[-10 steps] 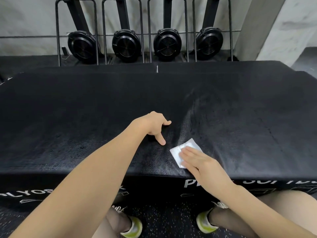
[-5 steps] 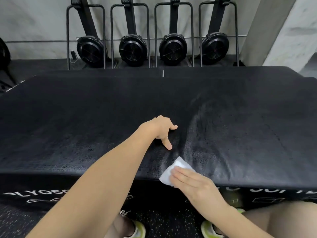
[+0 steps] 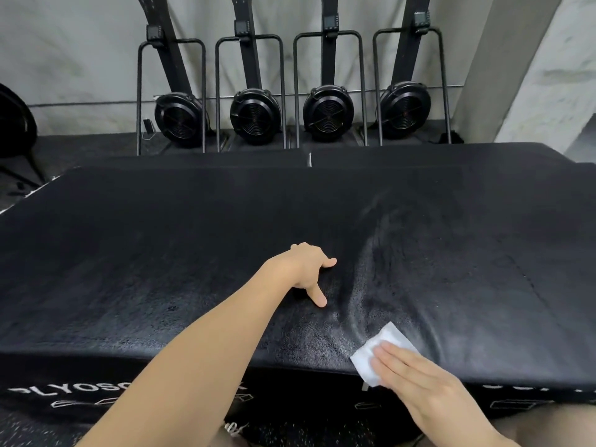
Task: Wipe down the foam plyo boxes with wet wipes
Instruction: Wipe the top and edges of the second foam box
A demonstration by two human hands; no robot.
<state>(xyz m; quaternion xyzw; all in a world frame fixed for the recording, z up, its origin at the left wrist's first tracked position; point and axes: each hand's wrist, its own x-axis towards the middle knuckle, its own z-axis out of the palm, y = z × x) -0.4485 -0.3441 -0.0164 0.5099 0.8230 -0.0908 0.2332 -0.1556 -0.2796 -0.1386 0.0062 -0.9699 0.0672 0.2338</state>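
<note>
A pale grey wall with a mottled, concrete-like finish fills the back of the room. A thin horizontal rail runs along it. Against the wall stand four black machines in a row, each with a round, ribbed fan housing near the floor, a black beam rising at a slant, and a tall looped metal frame beside it. Small dark display units sit high on the beams. At the right a lighter angled column juts forward. The floor behind is dark. Light is even and soft, with dull sheen.
</note>
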